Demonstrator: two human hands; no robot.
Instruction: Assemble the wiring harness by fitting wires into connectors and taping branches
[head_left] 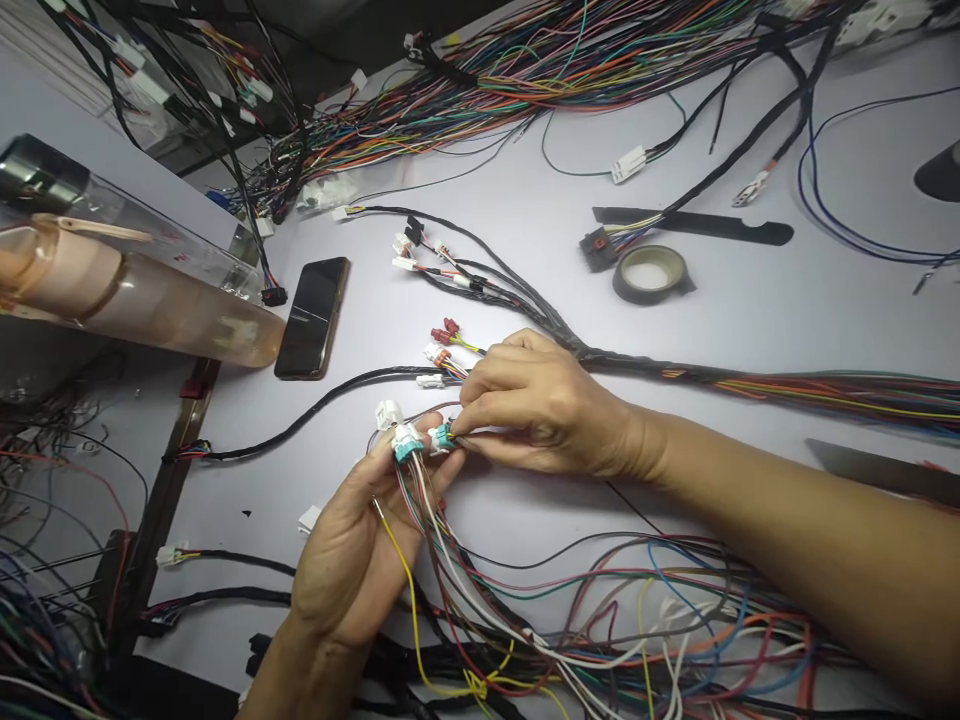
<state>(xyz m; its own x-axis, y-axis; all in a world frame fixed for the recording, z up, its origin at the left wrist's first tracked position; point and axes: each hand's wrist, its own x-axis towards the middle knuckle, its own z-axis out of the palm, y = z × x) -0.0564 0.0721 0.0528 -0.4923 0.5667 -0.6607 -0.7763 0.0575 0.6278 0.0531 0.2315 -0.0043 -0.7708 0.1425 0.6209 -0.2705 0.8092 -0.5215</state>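
Note:
My left hand [360, 540] is closed around a white and teal wire connector [407, 443], with several wires running down from it over the palm. A smaller teal connector [442, 436] sits between my two hands, beside the first one. My right hand [536, 405] pinches at its right side, where a thin wire enters; the fingertips partly hide the contact. Another white connector [388, 413] stands just above the left fingertips. From near the left palm hangs a yellow wire [405, 570] with a bare metal terminal on its upper end.
A taped wire harness [637, 362] crosses behind my right hand. Loose coloured wires [660, 620] lie in front. A phone [311, 318], a bottle [150, 300], a tape roll [651, 275] and a black flat strip [720, 228] lie around. A large wire bundle [525, 90] spans the back.

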